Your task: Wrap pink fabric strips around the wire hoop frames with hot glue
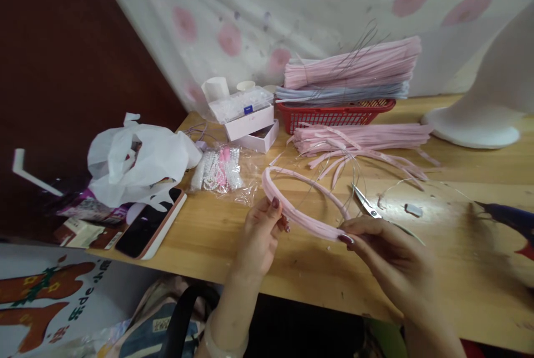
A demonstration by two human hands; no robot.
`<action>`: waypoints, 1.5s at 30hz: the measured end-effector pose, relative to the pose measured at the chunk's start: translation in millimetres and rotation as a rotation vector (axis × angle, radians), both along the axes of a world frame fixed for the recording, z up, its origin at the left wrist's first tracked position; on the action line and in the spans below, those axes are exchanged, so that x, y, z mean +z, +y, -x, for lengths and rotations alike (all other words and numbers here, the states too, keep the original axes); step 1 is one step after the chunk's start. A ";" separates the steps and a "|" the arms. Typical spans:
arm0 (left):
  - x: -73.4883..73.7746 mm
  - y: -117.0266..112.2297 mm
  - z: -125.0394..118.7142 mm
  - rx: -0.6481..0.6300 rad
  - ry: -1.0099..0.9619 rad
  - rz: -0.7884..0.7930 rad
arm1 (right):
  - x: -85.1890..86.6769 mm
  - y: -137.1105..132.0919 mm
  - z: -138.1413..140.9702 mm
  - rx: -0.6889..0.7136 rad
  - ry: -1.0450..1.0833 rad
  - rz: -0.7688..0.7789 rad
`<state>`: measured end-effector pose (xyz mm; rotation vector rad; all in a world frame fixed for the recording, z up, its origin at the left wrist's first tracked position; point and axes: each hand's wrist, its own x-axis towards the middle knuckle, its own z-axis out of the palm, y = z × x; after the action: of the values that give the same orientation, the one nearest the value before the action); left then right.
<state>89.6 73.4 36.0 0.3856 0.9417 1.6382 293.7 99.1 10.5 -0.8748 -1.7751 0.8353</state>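
A pink hoop, fabric-covered like a headband (302,222), is held above the table between my two hands. My left hand (261,233) pinches its left side with thumb and fingertips. At the hoop's right end, my right hand (387,258) closes thumb and fingers on the pink strip. Scissors (366,202) with silver blades lie just beyond my right hand, their handles partly hidden by it. Thin wires (354,172) and loose pink strips (387,160) lie behind the hoop.
A red basket (334,119) bears bundled pink strips (354,63) and blue strips (346,93). Nearby are white boxes (250,122), bagged beads (221,169), a phone (152,224), a white plastic bag (142,160), a white foam stand (475,124) and a dark blue glue gun (511,219).
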 end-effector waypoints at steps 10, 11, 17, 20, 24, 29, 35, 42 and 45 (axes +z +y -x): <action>0.5 2.1 -2.8 0.023 0.046 -0.041 | 3.5 2.5 1.3 0.006 0.041 0.057; -1.2 2.7 -2.8 0.031 0.057 -0.047 | 3.8 3.0 1.3 0.003 0.038 0.054; -3.3 3.5 -3.4 0.028 0.047 -0.033 | 6.4 5.3 1.7 0.016 0.039 0.020; -3.1 3.4 -3.5 0.013 0.038 -0.039 | 7.6 4.9 1.9 0.027 0.056 0.025; -9.3 -1.5 -2.9 0.015 0.068 -0.074 | 9.9 3.8 4.6 -0.010 0.052 0.010; -15.7 -19.8 -18.5 -0.063 0.099 -0.061 | 16.2 -3.0 14.6 -0.033 0.029 -0.026; -13.7 -29.4 -39.7 -0.028 0.173 -0.030 | 22.7 -13.6 26.4 -0.014 -0.053 -0.079; -17.4 -26.7 -31.0 0.083 0.015 0.031 | 24.1 -24.3 26.8 -0.028 -0.080 -0.137; -17.7 -26.9 -33.5 0.099 -0.020 0.032 | 24.8 -29.8 28.3 -0.040 -0.087 -0.164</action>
<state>123.1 46.5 18.3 0.3042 0.9842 1.7113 265.4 69.2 35.3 -0.8462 -1.8665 0.6245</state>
